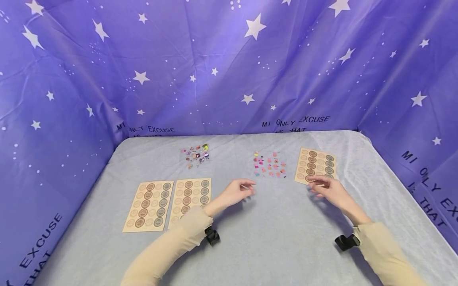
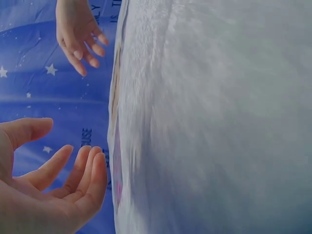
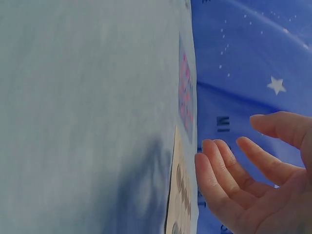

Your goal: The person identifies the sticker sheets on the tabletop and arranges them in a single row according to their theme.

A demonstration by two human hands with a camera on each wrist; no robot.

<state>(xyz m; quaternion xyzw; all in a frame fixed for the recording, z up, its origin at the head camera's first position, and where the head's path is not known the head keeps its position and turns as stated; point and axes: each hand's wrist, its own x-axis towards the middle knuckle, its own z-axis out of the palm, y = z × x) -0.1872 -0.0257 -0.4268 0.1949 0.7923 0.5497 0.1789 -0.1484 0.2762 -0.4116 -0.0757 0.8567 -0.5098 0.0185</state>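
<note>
Wears plain, long beige sleeves [image 1: 168,248]. Carries a blocky black left camera [image 1: 213,236] and a similar right camera [image 1: 346,242] by the cuffs [image 1: 204,217]. Leaves left hand [image 1: 234,192] and right hand [image 1: 333,190] bare.

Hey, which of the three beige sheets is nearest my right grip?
The rightmost beige sheet, by the right grip; the other two beige sheets lie together on the left.

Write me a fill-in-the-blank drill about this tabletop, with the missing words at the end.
1. In the head view, the tan sheets on the table number ____.
2. The left hand is holding ____.
3. The right hand is nearest the tan sheet lying farthest to the ____.
4. The purple curtain bears white five-pointed ____.

Missing words: three; nothing; right; stars.
</note>
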